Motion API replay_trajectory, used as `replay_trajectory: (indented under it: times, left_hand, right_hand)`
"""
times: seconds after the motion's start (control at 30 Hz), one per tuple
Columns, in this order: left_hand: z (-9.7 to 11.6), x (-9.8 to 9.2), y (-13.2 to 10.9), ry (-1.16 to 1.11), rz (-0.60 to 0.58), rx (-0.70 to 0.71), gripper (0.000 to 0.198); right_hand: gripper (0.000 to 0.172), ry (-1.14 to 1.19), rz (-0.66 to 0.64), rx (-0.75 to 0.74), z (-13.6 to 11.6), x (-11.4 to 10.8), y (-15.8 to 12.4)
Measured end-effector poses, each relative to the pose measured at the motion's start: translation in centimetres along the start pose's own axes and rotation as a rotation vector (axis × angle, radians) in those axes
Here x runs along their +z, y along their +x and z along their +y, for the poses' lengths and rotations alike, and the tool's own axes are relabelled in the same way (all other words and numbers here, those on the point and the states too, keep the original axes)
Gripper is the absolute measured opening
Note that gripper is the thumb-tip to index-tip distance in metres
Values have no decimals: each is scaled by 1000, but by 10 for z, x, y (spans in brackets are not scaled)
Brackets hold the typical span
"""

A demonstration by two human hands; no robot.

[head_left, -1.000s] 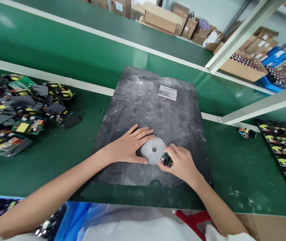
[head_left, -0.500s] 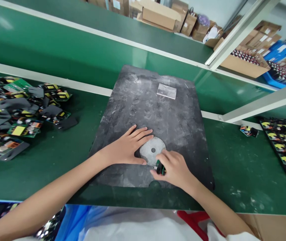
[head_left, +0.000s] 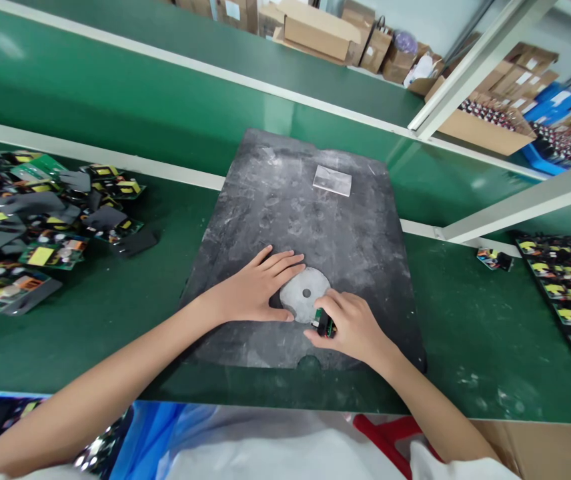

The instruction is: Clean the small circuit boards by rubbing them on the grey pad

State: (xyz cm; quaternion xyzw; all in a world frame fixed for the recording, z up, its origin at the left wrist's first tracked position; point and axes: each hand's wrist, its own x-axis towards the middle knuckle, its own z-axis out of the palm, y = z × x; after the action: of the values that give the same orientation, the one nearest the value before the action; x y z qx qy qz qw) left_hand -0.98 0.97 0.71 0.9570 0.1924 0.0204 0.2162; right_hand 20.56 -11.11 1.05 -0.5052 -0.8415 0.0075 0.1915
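Note:
My left hand lies flat on a dark grey work mat, fingers stretched out and touching the left rim of a pale grey disc with a small hole in its middle. My right hand is closed around a small green circuit board with black parts. It holds the board at the disc's lower right edge. Most of the board is hidden by my fingers.
A heap of circuit boards lies on the green bench at left. More boards fill a tray at right, with one loose board near it. A small clear bag sits on the mat's far part. Cardboard boxes stand behind.
My right hand with the small board slid down along the disc's edge and then back up a little. The left hand stayed flat beside the disc.

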Motion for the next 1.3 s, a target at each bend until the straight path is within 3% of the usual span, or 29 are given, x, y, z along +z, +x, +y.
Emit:
replay_trajectory:
  times: [0.87, 1.3]
  left_hand:
    - [0, 4, 0, 41, 5, -2, 88]
    - [-2, 7, 1, 42, 2, 1, 90]
  right_hand:
    - [24, 2, 6, 9, 0, -1, 0]
    - [24, -25, -81, -41, 1, -5, 0]
